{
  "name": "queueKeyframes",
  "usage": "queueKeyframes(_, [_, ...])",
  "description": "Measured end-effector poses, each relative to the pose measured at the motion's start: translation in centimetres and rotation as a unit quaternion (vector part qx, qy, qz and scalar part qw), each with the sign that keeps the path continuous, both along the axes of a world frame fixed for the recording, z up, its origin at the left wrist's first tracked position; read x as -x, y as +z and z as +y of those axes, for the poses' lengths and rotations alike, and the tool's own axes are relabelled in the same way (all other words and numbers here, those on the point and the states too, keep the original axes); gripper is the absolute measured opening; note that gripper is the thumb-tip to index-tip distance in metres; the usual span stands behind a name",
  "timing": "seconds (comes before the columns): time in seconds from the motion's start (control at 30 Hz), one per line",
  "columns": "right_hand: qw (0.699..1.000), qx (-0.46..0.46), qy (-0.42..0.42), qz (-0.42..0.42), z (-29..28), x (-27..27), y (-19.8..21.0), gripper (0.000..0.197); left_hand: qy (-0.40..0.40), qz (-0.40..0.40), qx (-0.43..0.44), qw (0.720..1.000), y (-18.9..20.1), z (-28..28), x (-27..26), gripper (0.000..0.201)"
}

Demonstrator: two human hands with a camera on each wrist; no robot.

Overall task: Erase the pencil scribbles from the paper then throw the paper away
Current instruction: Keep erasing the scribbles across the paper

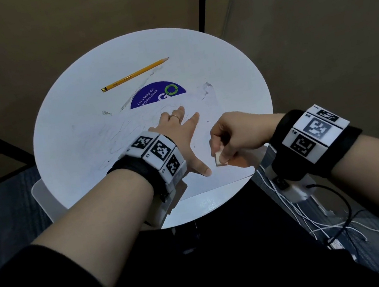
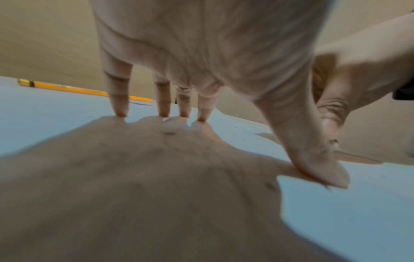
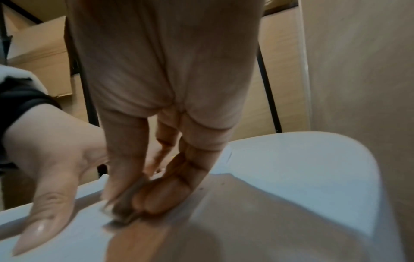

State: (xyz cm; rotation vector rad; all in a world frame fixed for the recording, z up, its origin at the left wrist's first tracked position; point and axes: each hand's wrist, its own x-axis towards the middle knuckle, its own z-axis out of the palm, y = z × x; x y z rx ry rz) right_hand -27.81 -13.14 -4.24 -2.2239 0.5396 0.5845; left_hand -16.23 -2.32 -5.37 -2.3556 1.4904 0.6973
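Note:
A white sheet of paper [image 1: 132, 137] with faint pencil scribbles lies on the round white table [image 1: 69, 93]. My left hand [image 1: 179, 135] is spread flat on the sheet, fingertips [image 2: 121, 113] and thumb pressing it down. Just right of the left thumb, my right hand [image 1: 230, 136] pinches a small white eraser [image 1: 218, 159] and holds its end against the paper near the sheet's front right corner. In the right wrist view the eraser [image 3: 121, 211] is blurred between thumb and curled fingers.
A yellow pencil [image 1: 134, 75] lies on the far side of the table beyond the paper. A blue round sticker [image 1: 150, 94] shows partly from under the sheet. White and black cables [image 1: 321, 219] hang off the right of the table. Brown cardboard walls stand behind.

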Motion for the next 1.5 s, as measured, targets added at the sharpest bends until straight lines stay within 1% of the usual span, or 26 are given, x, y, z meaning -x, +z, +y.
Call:
queueKeyframes(0.13, [0.991,0.067,-0.095,-0.061,-2.0,-0.9,0.0,0.014,0.005,-0.008,0.001,1.0,1.3,0.2,-2.5,0.122])
queueKeyframes(0.2, [0.984,0.066,-0.138,-0.087,-2.9,-1.7,0.2,0.014,0.012,-0.014,-0.008,1.0,1.5,0.4,-3.5,0.121])
queueKeyframes(0.27, [0.98,0.069,-0.157,-0.1,-3.4,-2.7,0.4,0.015,0.016,-0.018,-0.017,1.0,1.4,0.5,-4.0,0.122])
queueKeyframes(0.37, [0.98,0.094,-0.146,-0.101,-3.8,-5.0,0.8,0.015,0.016,-0.024,-0.028,0.999,1.3,0.4,-4.1,0.125])
queueKeyframes(0.53, [0.979,0.104,-0.133,-0.114,-4.4,-8.6,1.0,0.013,0.016,-0.026,-0.036,0.999,1.2,0.0,-4.3,0.127])
queueKeyframes(0.6, [0.979,0.121,-0.115,-0.117,-4.3,-9.7,0.9,0.013,0.014,-0.026,-0.04,0.999,1.1,-0.1,-4.4,0.128])
queueKeyframes(0.73, [0.976,0.161,-0.084,-0.121,-3.8,-11.2,0.4,0.021,0.017,-0.023,-0.047,0.998,0.8,-0.3,-4.6,0.132])
queueKeyframes(0.83, [0.975,0.169,-0.077,-0.123,-3.5,-11.4,0.2,0.017,0.018,-0.026,-0.052,0.998,0.7,-0.6,-4.6,0.136])
queueKeyframes(0.97, [0.985,0.148,-0.027,-0.089,-3.5,-11.0,0.7,0.012,0.008,-0.038,-0.053,0.998,0.8,-1.0,-4.4,0.135])
queueKeyframes(1.03, [0.983,0.162,-0.013,-0.083,-3.5,-11.1,0.9,0.013,0.009,-0.041,-0.055,0.998,0.9,-1.0,-4.3,0.136])
queueKeyframes(1.17, [0.969,0.213,-0.03,-0.12,-3.2,-11.6,0.9,0.019,0.008,-0.045,-0.065,0.997,1.1,-1.1,-4.3,0.136])
queueKeyframes(1.23, [0.971,0.206,-0.022,-0.116,-3.0,-11.5,0.9,0.018,0.01,-0.043,-0.064,0.997,1.2,-1.2,-4.3,0.137])
queueKeyframes(1.3, [0.979,0.181,-0.011,-0.093,-3.0,-11.2,0.9,0.014,0.01,-0.045,-0.065,0.997,1.2,-1.2,-4.2,0.137])
queueKeyframes(1.37, [0.98,0.18,-0.006,-0.083,-3.2,-11.2,1.0,0.011,0.009,-0.047,-0.067,0.997,1.3,-1.2,-4.2,0.137])
queueKeyframes(1.43, [0.976,0.192,-0.018,-0.1,-3.2,-11.6,0.8,0.009,0.01,-0.046,-0.068,0.997,1.2,-1.2,-4.2,0.137])
queueKeyframes(1.5, [0.973,0.195,-0.036,-0.118,-3.0,-11.8,0.6,0.014,0.018,-0.042,-0.068,0.997,0.9,-1.2,-4.4,0.139])
